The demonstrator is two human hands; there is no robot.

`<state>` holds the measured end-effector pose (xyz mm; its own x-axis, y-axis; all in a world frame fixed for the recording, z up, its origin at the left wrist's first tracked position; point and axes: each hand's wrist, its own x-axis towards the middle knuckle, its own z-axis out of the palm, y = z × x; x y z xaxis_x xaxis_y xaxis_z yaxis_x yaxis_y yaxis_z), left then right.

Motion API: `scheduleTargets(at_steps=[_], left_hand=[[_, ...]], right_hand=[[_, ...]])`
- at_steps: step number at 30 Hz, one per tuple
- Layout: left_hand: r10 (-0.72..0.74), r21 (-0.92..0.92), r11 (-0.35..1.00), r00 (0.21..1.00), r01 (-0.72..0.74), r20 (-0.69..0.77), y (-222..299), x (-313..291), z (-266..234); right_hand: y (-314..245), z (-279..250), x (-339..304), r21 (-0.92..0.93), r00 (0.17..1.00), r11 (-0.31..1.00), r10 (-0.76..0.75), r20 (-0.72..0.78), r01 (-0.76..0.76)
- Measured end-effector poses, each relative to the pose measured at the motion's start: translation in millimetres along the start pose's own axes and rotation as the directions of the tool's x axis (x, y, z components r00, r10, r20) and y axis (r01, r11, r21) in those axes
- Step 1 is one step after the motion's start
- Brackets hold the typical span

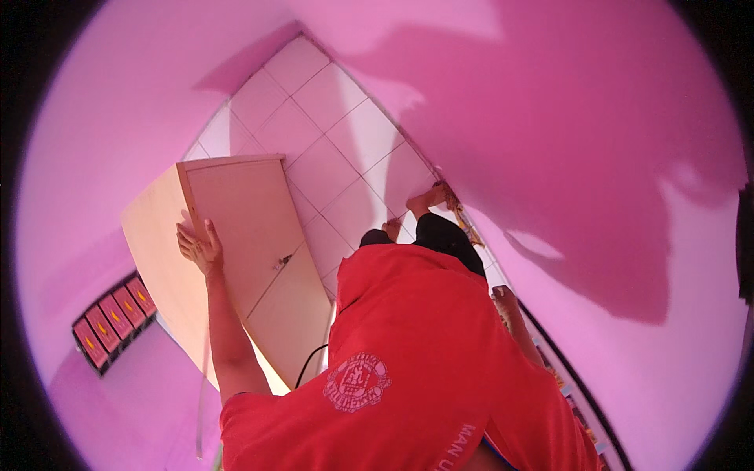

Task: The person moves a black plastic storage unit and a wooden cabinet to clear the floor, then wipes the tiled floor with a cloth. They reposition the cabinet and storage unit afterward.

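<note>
Left hand (201, 248): fingers spread wide, against the edge of the cabinet (243, 196) at 9 o'clock. For steady contact, apply the whole palm, fingers clear of the latch (283, 261). Right hand (505, 300): at 4 o'clock, near the wall (581, 188); grip cannot be told.

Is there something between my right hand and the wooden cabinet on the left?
Yes, your own body: in this view, your red shirt fills the space between your right hand and the wooden cabinet. Nothing visible separates your left hand from it.
</note>
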<state>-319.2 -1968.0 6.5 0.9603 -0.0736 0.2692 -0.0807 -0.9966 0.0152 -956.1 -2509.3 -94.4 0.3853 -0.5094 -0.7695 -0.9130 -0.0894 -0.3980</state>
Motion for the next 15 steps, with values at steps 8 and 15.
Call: scheduleTargets(at_steps=[8,15], left_hand=[[-0.018,-0.008,1.000,0.999,0.018,0.026,5,0,-4],[-0.028,-0.033,0.999,0.998,0.026,-0.058,-15,73,-11]], right_hand=[[-113,-54,93,-0.309,0.994,0.946,-0.085,0.065,0.102],[-196,-22,71,-0.046,0.998,0.999,-0.006,-0.055,0.004]])
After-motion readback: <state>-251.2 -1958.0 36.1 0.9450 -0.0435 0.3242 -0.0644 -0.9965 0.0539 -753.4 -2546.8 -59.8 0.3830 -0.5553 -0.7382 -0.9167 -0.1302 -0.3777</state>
